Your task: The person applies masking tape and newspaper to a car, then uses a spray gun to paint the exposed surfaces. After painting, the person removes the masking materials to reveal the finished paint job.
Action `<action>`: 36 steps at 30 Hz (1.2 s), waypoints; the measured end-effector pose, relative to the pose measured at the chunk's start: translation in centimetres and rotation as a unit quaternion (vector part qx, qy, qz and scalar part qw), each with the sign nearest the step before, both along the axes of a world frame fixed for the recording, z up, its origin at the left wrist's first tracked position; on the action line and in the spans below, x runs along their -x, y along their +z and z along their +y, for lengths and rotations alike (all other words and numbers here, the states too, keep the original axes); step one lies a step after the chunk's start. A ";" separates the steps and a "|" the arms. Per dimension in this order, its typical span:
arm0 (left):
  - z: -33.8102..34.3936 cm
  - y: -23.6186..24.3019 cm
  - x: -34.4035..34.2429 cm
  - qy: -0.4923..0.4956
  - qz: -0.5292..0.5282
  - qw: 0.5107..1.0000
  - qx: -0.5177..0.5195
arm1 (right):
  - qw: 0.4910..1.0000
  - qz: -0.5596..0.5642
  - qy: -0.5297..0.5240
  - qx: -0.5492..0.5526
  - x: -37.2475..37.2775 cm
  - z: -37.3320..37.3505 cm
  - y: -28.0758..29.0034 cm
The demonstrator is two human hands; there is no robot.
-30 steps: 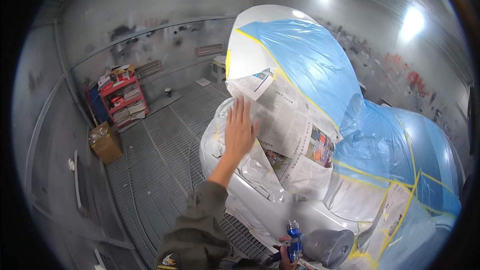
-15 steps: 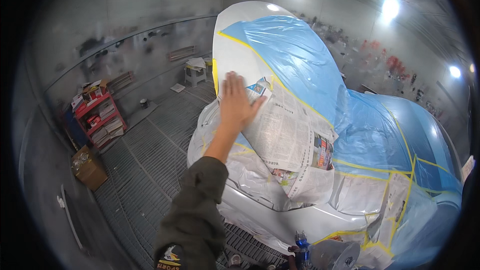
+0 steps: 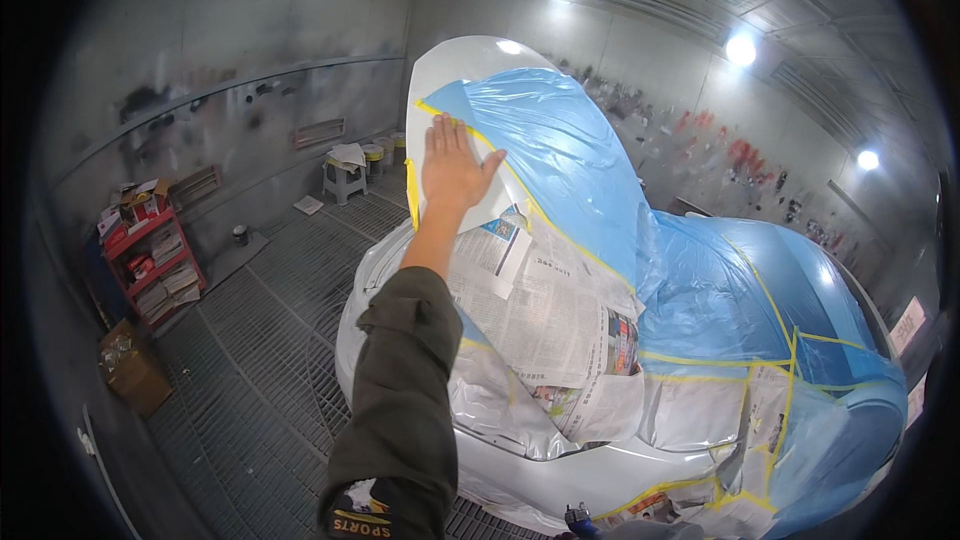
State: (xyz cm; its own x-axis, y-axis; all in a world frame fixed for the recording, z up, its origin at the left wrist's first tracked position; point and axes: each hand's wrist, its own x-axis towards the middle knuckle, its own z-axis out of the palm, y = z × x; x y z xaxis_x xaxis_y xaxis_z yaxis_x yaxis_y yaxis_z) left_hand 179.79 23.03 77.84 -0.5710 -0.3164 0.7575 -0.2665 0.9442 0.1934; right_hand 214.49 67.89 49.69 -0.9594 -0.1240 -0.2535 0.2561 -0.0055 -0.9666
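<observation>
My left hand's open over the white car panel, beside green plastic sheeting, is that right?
Not quite: the plastic sheeting is blue, not green, as the head view shows. Your left hand is indeed open over the white car panel, beside that sheeting.

I see, on my remote feed, a long, dark olive-green sleeve (image 3: 405, 380) of plain, matte-looking cloth, creased along its length and bunched into loose folds toward its cuff (image 3: 412, 283). Past the cuff end of the sleeve I make out a bare left hand (image 3: 455, 175). At the sleeve's opposite end I can pick out a dark patch (image 3: 362, 510) with a white shape, a yellow-orange streak and a row of warm-toned lettering.
</observation>
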 end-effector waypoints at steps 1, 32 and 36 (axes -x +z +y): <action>1.1 -0.1 0.4 -0.006 -0.008 1.000 0.002 | 1.000 -0.001 -0.003 -0.006 -0.4 -0.2 0.0; 42.3 -66.6 -73.3 -0.029 -0.461 0.551 -0.695 | 0.983 0.127 0.078 0.105 -5.1 13.7 -5.8; 50.7 -61.6 -70.1 0.033 -0.214 0.397 -0.892 | 0.986 0.075 0.059 0.139 -7.6 21.5 -7.2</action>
